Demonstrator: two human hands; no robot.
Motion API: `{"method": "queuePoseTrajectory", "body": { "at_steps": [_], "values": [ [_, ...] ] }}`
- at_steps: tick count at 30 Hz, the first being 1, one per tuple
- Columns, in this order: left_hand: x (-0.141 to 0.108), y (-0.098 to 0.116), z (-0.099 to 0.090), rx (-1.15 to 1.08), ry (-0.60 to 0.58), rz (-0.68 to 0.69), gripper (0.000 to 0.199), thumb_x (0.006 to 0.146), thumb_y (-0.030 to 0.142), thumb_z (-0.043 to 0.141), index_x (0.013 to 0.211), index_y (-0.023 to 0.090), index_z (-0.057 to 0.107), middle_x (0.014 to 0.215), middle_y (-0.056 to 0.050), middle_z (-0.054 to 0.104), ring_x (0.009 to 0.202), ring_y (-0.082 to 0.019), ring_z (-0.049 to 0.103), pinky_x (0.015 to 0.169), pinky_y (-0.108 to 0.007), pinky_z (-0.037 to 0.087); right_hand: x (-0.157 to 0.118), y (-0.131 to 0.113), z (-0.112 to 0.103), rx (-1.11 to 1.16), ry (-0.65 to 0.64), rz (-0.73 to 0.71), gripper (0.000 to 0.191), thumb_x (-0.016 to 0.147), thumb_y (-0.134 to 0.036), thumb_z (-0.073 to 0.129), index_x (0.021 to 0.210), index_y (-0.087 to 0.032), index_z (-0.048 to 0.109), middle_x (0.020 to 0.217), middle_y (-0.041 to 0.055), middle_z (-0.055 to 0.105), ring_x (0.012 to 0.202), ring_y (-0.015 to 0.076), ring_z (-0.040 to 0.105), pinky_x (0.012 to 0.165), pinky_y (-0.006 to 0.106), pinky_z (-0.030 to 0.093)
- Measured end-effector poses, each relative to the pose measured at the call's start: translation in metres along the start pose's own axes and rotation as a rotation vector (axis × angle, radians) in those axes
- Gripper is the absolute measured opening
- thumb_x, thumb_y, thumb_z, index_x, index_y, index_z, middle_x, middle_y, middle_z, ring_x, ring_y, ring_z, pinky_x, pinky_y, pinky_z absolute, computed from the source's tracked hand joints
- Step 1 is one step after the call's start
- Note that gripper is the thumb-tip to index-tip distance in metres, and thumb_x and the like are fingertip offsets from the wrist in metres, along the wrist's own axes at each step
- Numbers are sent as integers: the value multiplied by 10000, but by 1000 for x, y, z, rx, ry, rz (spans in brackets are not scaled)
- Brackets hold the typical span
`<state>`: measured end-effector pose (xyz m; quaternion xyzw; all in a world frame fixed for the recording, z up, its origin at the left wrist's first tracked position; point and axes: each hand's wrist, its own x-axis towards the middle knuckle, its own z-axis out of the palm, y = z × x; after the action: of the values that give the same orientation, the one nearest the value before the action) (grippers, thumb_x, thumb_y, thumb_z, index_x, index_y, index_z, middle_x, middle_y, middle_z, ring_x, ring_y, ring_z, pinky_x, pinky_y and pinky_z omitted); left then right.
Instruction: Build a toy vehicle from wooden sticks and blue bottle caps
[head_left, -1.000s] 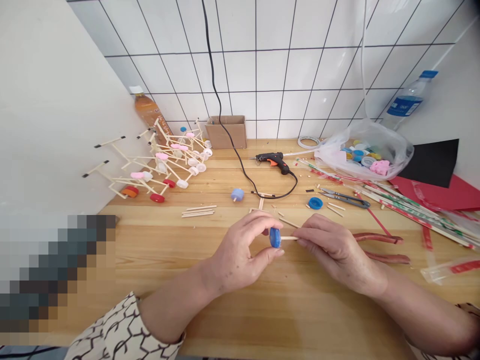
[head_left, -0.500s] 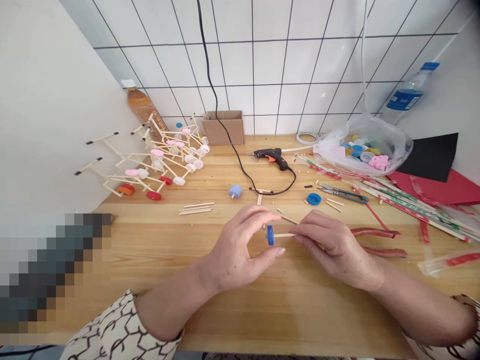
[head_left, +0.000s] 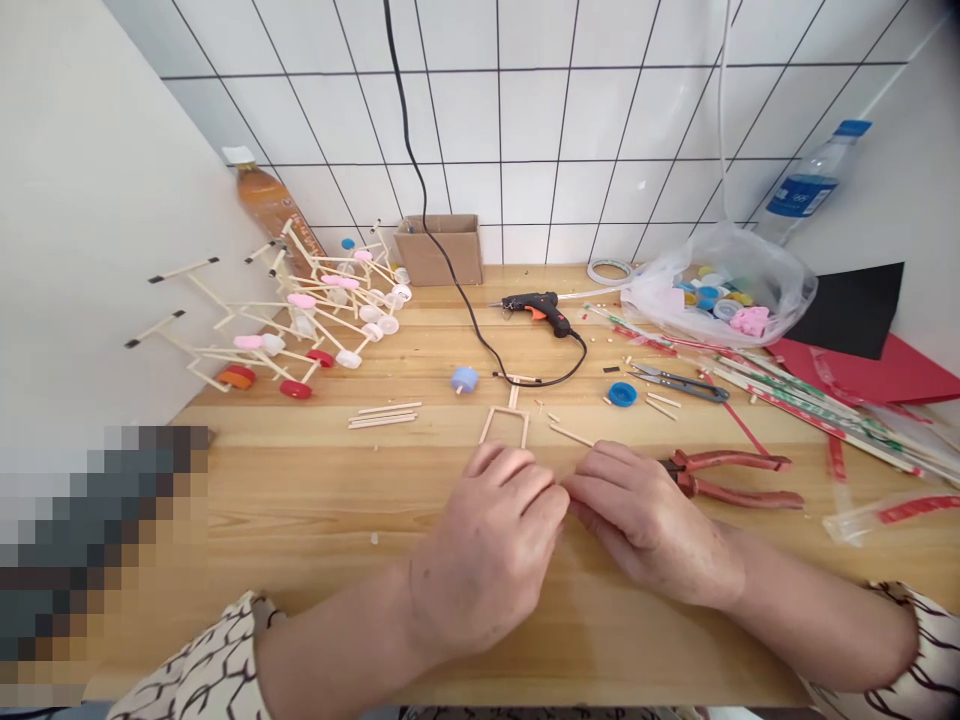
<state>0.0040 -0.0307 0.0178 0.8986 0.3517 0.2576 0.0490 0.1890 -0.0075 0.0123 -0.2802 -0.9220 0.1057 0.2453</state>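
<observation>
- Several wheeled stick models (head_left: pixel 301 300), far left of the glue gun (head_left: pixel 534 312)
- One blue wheel on a stub axle (head_left: pixel 464 379), lower left of the gun
- Stick frame (head_left: pixel 504 410), below the gun
- Left hand (head_left: pixel 487 540), farther below the gun, fingers curled inward
- Right hand (head_left: pixel 645 520), lower right of the gun, fingertips (head_left: pixel 574 487) against the left hand; held item hidden, pinch impossible to tell
- Pliers (head_left: pixel 727 478), right of that hand

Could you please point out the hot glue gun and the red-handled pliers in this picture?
Hot glue gun (head_left: pixel 553 315), head view, point on its black body.
Red-handled pliers (head_left: pixel 742 497), head view, point on the lower handle.
</observation>
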Motion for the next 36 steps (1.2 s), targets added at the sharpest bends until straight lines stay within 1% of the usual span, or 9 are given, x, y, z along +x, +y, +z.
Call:
{"method": "queuePoseTrajectory", "body": {
  "at_steps": [9,14,15,18,20,22,26,31,36],
  "values": [
    [3,8,-4,157,-61,-17,216,793,2,402,693,133,542,632,-36,527,648,-177,431,683,-356,387,1,-4,12,41,12,12,266,903,-122,359,740,-145,567,644,56,536,630,169,426,568,293,349],
    [5,3,-7,106,-66,-48,222,809,18,413,689,136,557,639,-35,560,640,-171,449,647,-329,390,4,-2,0,147,-48,64,149,881,-177,450,816,-150,581,712,60,580,686,177,490,622,310,413],
    [6,1,-8,75,-63,-63,202,814,28,429,729,135,577,663,-33,584,656,-171,465,655,-325,394,5,1,-5,171,-60,78,103,861,-198,499,885,-149,586,772,69,604,738,187,516,664,323,436],
    [13,-9,-13,-50,-35,-166,157,823,69,485,783,150,613,711,-23,640,697,-166,511,682,-314,405,3,20,-23,155,4,159,268,815,-252,591,1066,-162,559,978,97,623,919,215,557,802,359,465],
    [19,-14,-16,-173,-59,-285,126,793,80,545,741,165,621,696,-6,647,695,-153,536,682,-293,411,1,41,-32,29,101,288,278,807,-293,599,1052,-166,565,1023,109,622,970,234,565,848,385,460],
    [25,-18,-20,-299,-73,-397,113,752,69,582,741,169,633,697,1,648,699,-142,559,679,-270,421,-2,63,-37,-111,117,418,315,803,-336,593,1064,-161,574,1033,121,622,958,252,579,842,402,467],
    [34,-22,-25,-558,-56,-552,101,735,80,578,749,156,642,716,-2,648,680,-116,575,631,-226,436,-5,97,-34,-308,1,484,383,792,-370,577,1093,-134,586,1051,152,620,1007,299,560,867,434,448],
    [39,-27,-28,-805,-116,-717,108,754,202,574,816,142,639,697,-3,621,566,-88,511,508,-200,434,-2,107,-26,-340,-73,503,277,786,-322,557,982,-139,629,940,152,636,913,307,584,786,454,465],
    [42,-33,-26,-971,-163,-771,104,752,204,560,804,125,604,705,-15,626,601,-86,535,499,-177,440,2,97,-29,-309,-75,500,184,795,-265,545,916,-138,602,899,129,626,864,270,595,764,427,474]
  ]
}}
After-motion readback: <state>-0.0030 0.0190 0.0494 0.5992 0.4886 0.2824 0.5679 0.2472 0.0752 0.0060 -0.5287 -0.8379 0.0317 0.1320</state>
